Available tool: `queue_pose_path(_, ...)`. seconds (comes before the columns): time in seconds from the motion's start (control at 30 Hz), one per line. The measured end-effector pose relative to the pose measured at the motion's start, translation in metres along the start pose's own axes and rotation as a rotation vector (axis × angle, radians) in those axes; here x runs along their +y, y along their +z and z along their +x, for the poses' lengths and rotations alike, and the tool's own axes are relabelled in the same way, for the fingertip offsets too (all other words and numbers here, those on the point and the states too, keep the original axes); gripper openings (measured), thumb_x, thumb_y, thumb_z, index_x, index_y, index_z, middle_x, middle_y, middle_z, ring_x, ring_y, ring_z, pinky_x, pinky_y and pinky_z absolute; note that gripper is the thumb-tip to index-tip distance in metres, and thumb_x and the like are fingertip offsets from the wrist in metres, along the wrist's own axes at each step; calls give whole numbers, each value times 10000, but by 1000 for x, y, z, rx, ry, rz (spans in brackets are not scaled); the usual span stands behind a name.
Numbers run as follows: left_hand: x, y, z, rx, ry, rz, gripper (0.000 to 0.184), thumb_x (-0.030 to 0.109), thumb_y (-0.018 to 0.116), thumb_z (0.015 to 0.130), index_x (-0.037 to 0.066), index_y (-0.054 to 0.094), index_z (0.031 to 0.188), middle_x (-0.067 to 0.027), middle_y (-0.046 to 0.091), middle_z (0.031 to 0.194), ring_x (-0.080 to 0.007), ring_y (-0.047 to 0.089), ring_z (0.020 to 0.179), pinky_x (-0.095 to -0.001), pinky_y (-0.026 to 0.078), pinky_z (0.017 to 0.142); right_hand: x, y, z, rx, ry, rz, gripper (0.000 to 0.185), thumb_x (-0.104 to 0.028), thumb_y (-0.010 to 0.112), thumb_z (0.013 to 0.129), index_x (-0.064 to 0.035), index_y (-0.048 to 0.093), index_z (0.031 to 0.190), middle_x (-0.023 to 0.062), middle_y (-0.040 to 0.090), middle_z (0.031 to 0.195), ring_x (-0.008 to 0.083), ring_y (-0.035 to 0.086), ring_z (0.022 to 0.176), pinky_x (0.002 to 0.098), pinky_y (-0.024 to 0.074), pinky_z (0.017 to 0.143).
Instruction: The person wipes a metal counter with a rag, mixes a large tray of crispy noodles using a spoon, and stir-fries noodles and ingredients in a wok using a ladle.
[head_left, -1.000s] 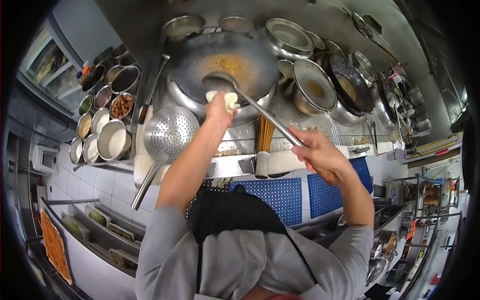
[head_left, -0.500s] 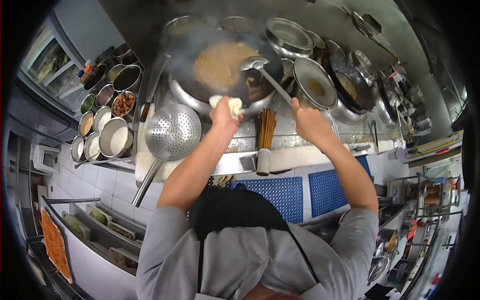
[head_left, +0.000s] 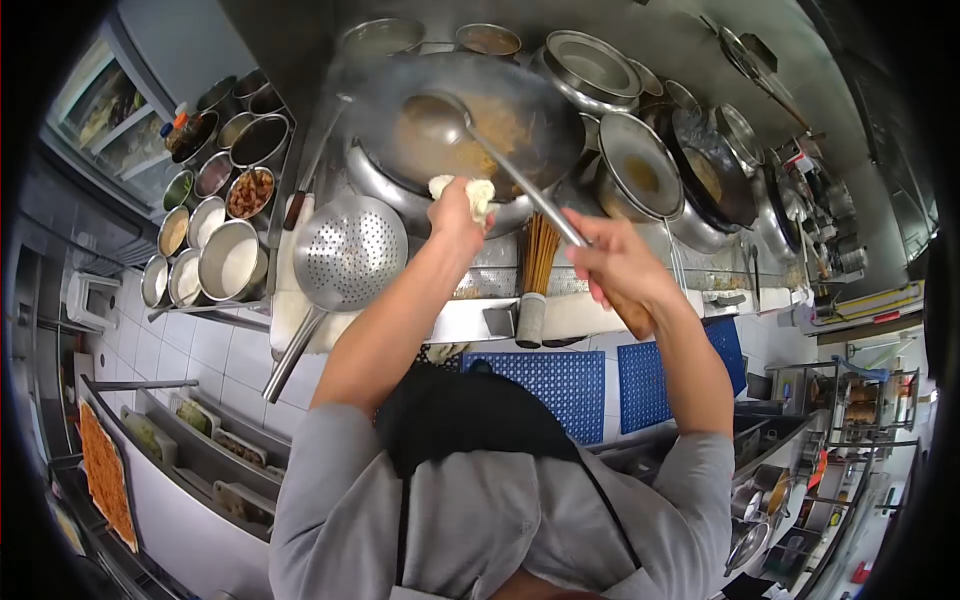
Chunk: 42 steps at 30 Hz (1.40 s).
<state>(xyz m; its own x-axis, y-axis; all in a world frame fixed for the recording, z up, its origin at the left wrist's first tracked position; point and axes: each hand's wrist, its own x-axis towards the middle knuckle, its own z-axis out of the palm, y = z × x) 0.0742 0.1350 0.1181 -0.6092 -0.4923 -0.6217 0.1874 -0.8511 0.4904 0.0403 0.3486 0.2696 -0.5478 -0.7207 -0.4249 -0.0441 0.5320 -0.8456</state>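
My left hand (head_left: 458,212) is closed around a pale folded cloth (head_left: 477,196) at the near rim of a big dark wok (head_left: 555,140). Steam rises from the wok, and yellowish-brown food (head_left: 495,125) lies inside it. In my right hand (head_left: 620,262) is the long handle of a metal ladle (head_left: 437,117), which has a wooden grip end. The ladle's bowl is over the left part of the food. A bamboo brush (head_left: 538,260) stands between my hands on the near side of the stove.
A perforated strainer (head_left: 350,252) lies left of my left forearm. Metal ingredient pots (head_left: 233,262) crowd the far left. To the right are a bowl with a strainer (head_left: 640,165) and a second wok (head_left: 712,170). Blue mats (head_left: 545,385) cover part of the floor.
Since half a second ago, the ladle has swung from the wok's right side to its left, and my right hand has come nearer to me. The food mass looks lower and more spread.
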Motion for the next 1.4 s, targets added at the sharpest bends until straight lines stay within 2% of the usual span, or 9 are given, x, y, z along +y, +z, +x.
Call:
queue_pose_path(0.1,-7,-13,13,7,20,2,219,250,612,879,96,603,1034,-57,663,858,-187,608,665,-333,463,492,3,-6,-17,-93,111,88,593,-71,604,919,-99,418,1482,-2,526,648,74,487,439,249,414,392)
queue_pose_path(0.33,-15,-16,18,-60,49,-43,230,233,604,877,98,583,1061,-60,669,864,-216,640,700,-346,456,463,14,-18,-29,46,56,-480,611,-116,598,909,-77,401,1486,7,512,628,69,491,444,259,430,414)
queue_pose_path(0.47,-22,-15,13,7,84,-61,213,216,609,867,81,570,1027,-71,659,870,-215,644,704,-341,469,471,57,-29,-11,247,-300,-1063,588,-106,601,891,2,425,1442,272,652,792,412,653,708,454,515,699)
queue_pose_path(0.5,-20,-10,-14,-57,51,-18,225,210,599,873,84,551,1054,-78,658,902,-218,643,688,-339,469,465,47,-26,-12,216,-156,-1009,591,-98,592,890,16,408,1440,330,633,922,505,605,911,500,469,853)
queue_pose_path(0.63,-21,-17,9,-48,126,-45,219,195,586,879,78,550,1061,-91,658,896,-228,638,656,-336,466,448,34,-19,8,289,-27,-1104,607,-86,582,883,51,376,1437,302,656,994,465,629,960,522,468,887)
queue_pose_path(1.0,-13,-5,-45,11,59,5,194,198,630,851,82,587,1000,-72,663,854,-202,634,686,-331,464,461,55,-16,49,391,-356,-988,630,-72,610,859,43,380,1435,323,628,886,465,643,871,506,497,796)
queue_pose_path(1.03,-11,-2,-54,-25,66,56,188,207,625,853,88,591,995,-65,664,865,-200,629,695,-338,456,471,54,-9,44,396,-340,-825,494,-70,566,888,25,488,1367,263,661,833,402,660,667,457,530,627)
queue_pose_path(1.17,-9,-14,12,41,68,-40,194,215,617,855,94,601,1007,-69,664,868,-208,621,681,-347,456,466,11,3,1,6,-17,-8,510,-105,597,936,-57,481,1431,-6,492,645,71,491,453,253,398,373)
queue_pose_path(1.4,-2,-21,19,16,93,-30,205,244,597,897,83,588,1023,-58,656,858,-190,608,668,-332,442,480,18,-16,-12,-143,60,-55,587,-118,613,926,-70,416,1477,4,505,639,90,509,455,263,426,385)
